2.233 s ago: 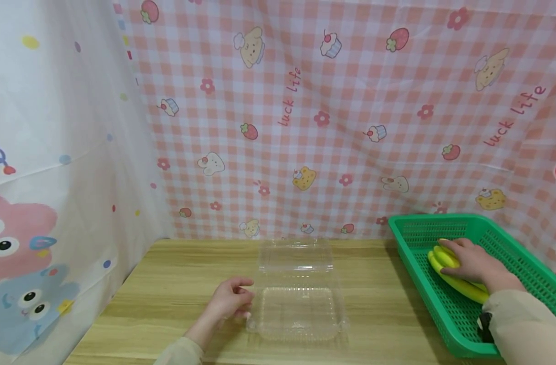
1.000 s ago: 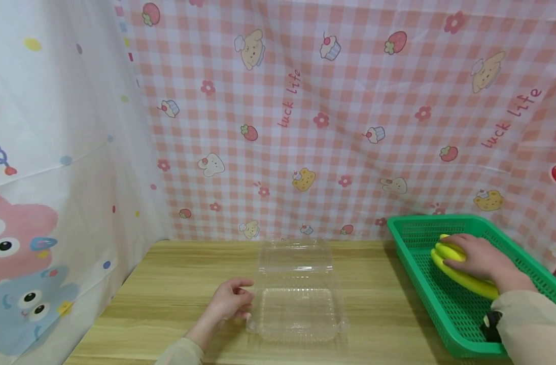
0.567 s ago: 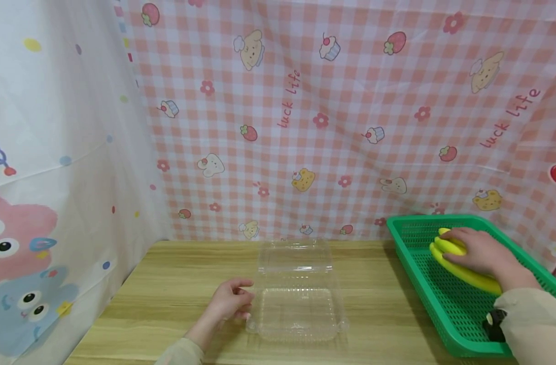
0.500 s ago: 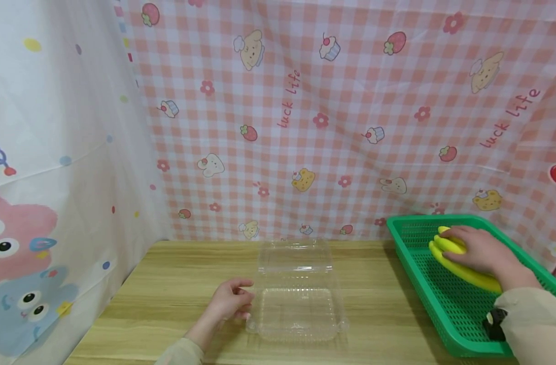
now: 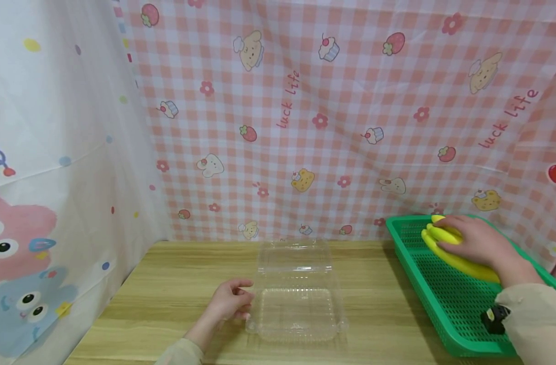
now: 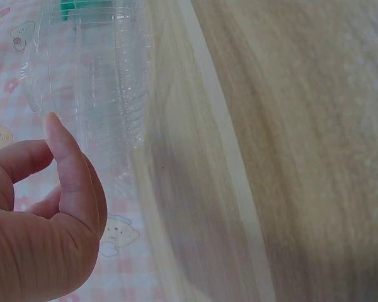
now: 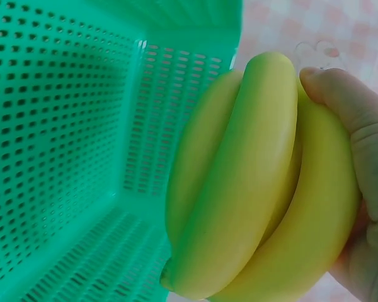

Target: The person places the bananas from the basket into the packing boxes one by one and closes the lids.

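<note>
My right hand grips a yellow bunch of bananas from above, over the green basket. In the right wrist view, the bananas show greenish edges, and my thumb lies along one side of the bunch; the other fingers are mostly hidden. A clear plastic clamshell box stands on the table with its lid folded back. Close to the box's left side, my left hand rests with fingers loosely bent. The left wrist view shows its fingertips near the box; whether they touch it cannot be told.
The wooden table ends at a pink checked cloth hanging behind it. At the left hangs a white cartoon cloth. A small black object shows by my right sleeve, over the basket.
My right hand has raised the bananas off the basket floor, most recently up and slightly left. The black object moved along with the sleeve. My left hand and the box have stayed put.
</note>
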Available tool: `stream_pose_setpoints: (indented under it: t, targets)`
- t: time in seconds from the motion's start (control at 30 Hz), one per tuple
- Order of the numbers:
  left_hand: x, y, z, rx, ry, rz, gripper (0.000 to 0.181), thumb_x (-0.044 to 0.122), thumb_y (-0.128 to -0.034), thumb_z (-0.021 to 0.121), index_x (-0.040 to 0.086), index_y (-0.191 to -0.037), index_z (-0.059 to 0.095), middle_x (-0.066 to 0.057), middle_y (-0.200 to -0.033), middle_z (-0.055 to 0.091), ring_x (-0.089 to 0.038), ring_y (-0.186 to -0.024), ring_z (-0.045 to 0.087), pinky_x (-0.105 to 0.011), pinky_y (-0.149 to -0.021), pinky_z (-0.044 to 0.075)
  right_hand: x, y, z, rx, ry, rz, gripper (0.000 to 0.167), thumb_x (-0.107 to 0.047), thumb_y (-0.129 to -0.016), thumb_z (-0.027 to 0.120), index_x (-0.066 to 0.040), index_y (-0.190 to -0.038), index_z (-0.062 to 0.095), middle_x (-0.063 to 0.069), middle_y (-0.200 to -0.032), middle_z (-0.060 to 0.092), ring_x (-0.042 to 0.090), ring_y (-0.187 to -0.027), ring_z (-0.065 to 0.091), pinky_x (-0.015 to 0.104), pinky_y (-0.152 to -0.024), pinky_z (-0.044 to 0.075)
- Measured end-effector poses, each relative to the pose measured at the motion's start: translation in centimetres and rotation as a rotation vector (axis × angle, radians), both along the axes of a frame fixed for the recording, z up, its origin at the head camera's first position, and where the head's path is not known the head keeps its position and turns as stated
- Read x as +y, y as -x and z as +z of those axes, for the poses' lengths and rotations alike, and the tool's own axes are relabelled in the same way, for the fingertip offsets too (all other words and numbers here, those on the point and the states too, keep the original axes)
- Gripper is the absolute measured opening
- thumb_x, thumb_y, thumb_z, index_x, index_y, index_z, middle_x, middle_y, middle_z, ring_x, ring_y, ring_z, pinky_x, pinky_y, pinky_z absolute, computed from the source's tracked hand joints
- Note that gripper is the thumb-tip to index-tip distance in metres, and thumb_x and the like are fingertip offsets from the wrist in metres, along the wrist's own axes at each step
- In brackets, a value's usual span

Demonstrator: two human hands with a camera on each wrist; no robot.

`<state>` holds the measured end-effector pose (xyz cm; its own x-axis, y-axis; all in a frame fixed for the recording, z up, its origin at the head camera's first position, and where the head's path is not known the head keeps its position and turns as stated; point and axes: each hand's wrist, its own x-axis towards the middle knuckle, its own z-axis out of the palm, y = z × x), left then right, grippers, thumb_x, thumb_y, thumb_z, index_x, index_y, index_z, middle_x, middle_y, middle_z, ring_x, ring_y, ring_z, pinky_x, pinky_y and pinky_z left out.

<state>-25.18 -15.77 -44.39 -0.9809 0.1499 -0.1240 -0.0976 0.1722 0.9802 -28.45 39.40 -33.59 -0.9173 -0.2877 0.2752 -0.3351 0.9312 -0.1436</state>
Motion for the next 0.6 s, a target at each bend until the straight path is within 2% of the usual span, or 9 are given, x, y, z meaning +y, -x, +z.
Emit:
stream_pose_setpoints:
  t: [0.33,0.6]
  targets:
    - [0.0,0.0,0.0,0.005,0.005,0.002,0.044,-0.004,-0.0908,0.063,-0.013,-0.132,0.050,-0.009,-0.086,0.052,-0.016,-0.066,0.057,-0.025,-0.054,0.058,-2.8,-0.6,1.6,0.005,0.011,0.006,0.058,-0.037,-0.089,0.072,-0.001,-0.132,0.058,0.030,-0.140,0.047,0.052,-0.116,0.050,0.067,-0.088,0.046]
    - [0.1,0.1,-0.2,0.002,0.008,0.026,0.043,-0.005,-0.0901,0.064,-0.012,-0.130,0.051,-0.009,-0.086,0.052,-0.016,-0.066,0.057,-0.026,-0.054,0.058,-5.8,-1.1,2.4,0.049,0.039,0.083,0.052,-0.033,-0.088,0.075,-0.006,-0.131,0.062,0.027,-0.140,0.049,0.050,-0.119,0.047,0.068,-0.092,0.044]
